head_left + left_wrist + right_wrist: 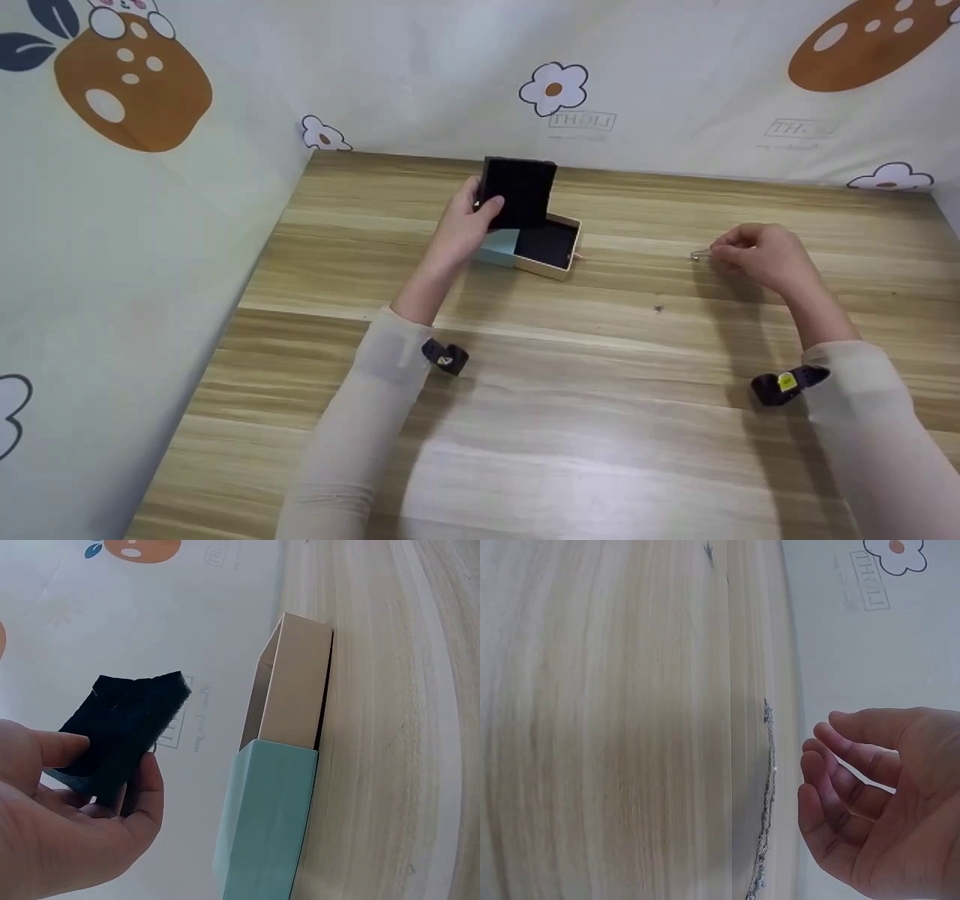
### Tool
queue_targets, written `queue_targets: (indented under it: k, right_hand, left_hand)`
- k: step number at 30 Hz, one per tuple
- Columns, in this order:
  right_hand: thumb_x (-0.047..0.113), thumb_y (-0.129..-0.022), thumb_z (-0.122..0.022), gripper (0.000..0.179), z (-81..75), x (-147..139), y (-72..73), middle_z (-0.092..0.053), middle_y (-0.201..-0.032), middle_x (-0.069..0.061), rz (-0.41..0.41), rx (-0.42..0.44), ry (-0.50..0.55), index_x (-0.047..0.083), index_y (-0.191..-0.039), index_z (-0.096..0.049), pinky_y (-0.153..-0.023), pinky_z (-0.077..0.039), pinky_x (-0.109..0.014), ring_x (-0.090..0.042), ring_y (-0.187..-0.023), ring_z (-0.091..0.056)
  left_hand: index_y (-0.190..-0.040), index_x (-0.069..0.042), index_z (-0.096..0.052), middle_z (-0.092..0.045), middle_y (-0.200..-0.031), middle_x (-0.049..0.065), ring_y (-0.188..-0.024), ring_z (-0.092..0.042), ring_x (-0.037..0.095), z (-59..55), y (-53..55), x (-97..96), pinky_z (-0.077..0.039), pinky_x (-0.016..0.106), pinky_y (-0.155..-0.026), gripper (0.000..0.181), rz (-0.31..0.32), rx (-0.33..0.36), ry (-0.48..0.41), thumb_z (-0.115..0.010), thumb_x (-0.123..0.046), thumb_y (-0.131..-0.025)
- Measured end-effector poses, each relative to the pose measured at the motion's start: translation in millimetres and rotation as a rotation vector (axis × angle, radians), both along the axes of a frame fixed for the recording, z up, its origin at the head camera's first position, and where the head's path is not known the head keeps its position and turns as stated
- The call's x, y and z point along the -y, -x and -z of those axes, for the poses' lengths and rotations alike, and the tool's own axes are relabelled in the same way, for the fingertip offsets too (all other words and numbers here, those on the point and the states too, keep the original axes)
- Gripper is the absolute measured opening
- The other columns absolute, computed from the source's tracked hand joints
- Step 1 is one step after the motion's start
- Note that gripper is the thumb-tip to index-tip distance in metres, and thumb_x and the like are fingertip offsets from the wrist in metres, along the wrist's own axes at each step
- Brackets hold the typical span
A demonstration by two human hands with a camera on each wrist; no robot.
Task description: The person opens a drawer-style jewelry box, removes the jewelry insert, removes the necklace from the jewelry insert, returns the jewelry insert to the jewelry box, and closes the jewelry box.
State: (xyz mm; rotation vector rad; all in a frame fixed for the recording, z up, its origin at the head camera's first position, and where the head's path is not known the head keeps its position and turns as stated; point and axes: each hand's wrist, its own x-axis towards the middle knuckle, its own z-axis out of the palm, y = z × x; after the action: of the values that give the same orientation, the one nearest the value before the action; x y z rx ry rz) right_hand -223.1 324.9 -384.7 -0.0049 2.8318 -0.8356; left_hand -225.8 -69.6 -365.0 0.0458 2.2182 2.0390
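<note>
My left hand holds a thin square black foam pad, thumb on its face and fingers behind it. Below the pad, a small drawer box lies on the table, with its cream tray slid partly out of a light blue sleeve. Black lining shows inside the tray. Over on the right, a silver chain lies stretched along the tabletop. My right hand hovers beside it, fingers loosely bent and apart from the chain, nothing between them and the thumb. The head view shows only one chain end.
The wood-grain table meets a pale printed backdrop at the back and left. A short ribbon tab sticks out from the tray's front. Each sleeve carries a black wrist camera.
</note>
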Motion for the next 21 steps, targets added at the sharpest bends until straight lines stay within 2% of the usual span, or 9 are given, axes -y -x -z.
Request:
queue_targets:
  k: [9,16,21]
  right_hand:
    - [0.026,-0.098,-0.063,0.033,-3.7,10.3,2.6,-0.066,-0.09,-0.003,-0.016,0.018,0.048,-0.004,-0.111,-0.066,-0.061,-0.051,-0.017,0.0,-0.069,-0.06]
    - [0.027,-0.098,-0.062,0.034,-7.0,19.5,4.5,-0.066,-0.094,-0.006,-0.032,0.034,0.066,-0.003,-0.114,-0.066,-0.062,-0.053,-0.02,-0.001,-0.069,-0.062]
    - [0.027,-0.099,-0.061,0.034,-11.0,25.7,3.0,-0.068,-0.1,-0.012,-0.055,0.032,0.068,-0.003,-0.115,-0.065,-0.064,-0.053,-0.021,-0.001,-0.071,-0.062]
  left_hand:
    - [-0.131,0.004,-0.048,-0.056,-0.133,0.022,-0.117,-0.059,0.028,3.3,2.4,-4.1,-0.052,0.039,-0.102,0.03,0.002,-0.012,-0.012,-0.047,-0.005,-0.102]
    - [-0.125,0.003,-0.05,-0.058,-0.127,0.018,-0.109,-0.06,0.022,4.3,1.3,-5.1,-0.054,0.035,-0.096,0.025,0.009,-0.009,-0.002,-0.05,-0.006,-0.102]
    - [-0.129,0.002,-0.05,-0.058,-0.131,0.018,-0.112,-0.06,0.023,4.6,1.7,-6.8,-0.052,0.034,-0.097,0.029,0.015,0.011,-0.024,-0.051,-0.007,-0.102]
